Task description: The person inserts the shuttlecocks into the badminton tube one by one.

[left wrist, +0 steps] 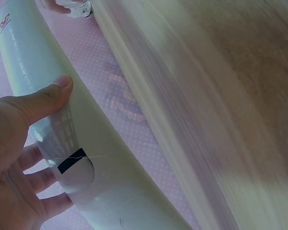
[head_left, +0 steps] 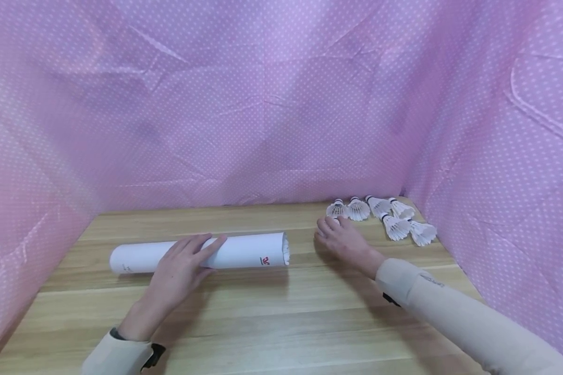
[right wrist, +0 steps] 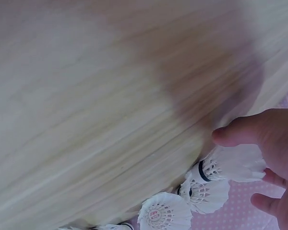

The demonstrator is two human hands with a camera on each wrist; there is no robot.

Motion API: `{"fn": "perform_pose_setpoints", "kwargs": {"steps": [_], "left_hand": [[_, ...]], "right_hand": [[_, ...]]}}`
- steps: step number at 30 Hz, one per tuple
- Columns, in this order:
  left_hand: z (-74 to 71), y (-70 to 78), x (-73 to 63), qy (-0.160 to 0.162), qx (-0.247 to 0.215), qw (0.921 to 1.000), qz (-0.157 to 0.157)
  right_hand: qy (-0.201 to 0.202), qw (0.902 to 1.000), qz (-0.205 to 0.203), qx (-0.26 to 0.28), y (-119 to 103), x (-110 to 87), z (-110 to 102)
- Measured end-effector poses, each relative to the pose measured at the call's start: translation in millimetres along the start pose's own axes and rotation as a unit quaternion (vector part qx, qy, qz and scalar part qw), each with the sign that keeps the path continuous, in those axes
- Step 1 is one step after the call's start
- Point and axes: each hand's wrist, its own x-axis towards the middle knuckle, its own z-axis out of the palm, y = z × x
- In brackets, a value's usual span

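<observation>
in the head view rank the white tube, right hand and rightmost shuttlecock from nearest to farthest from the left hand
1. White tube: nearest, gripped by the left hand.
2. Right hand: to the right, past the tube's right end.
3. Rightmost shuttlecock: farthest, further right beyond the right hand.

Right hand (right wrist: 279,140) around a white shuttlecock (right wrist: 239,165), more shuttlecocks (right wrist: 164,213) alongside, wooden tabletop (right wrist: 101,115), pink dotted cloth (right wrist: 225,218)
</observation>
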Motion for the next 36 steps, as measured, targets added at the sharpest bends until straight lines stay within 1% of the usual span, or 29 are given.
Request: {"fn": "perform_pose_setpoints", "kwargs": {"steps": [8, 14, 16, 24, 28, 36], "left_hand": [[-0.9, 1.2, 0.7, -0.002, 0.001, 1.0000, -0.003], [-0.5, 2.1, 1.5, -0.005, -0.003, 0.9999, -0.010], [-0.1, 2.2, 1.5, -0.006, -0.004, 0.9999, -0.012], [0.7, 2.3, 1.1, -0.005, -0.006, 0.9999, -0.010], [0.4, 2.3, 0.6, -0.006, -0.005, 0.9999, -0.011], [0.4, 2.4, 0.2, -0.004, -0.004, 1.0000, -0.007]], "right_hand": [[-0.010, 0.9998, -0.014, -0.010, -0.5, 5.7, 0.8], [-0.041, 0.9971, -0.033, -0.054, -1.8, 10.4, -0.7], [-0.046, 0.9961, -0.038, -0.065, -2.4, 11.8, -1.0], [-0.058, 0.9955, -0.034, -0.067, -1.7, 13.9, -2.7], [-0.059, 0.9952, -0.033, -0.071, -1.2, 13.8, -1.8], [-0.046, 0.9957, -0.034, -0.073, -0.4, 13.0, -0.4]]}}
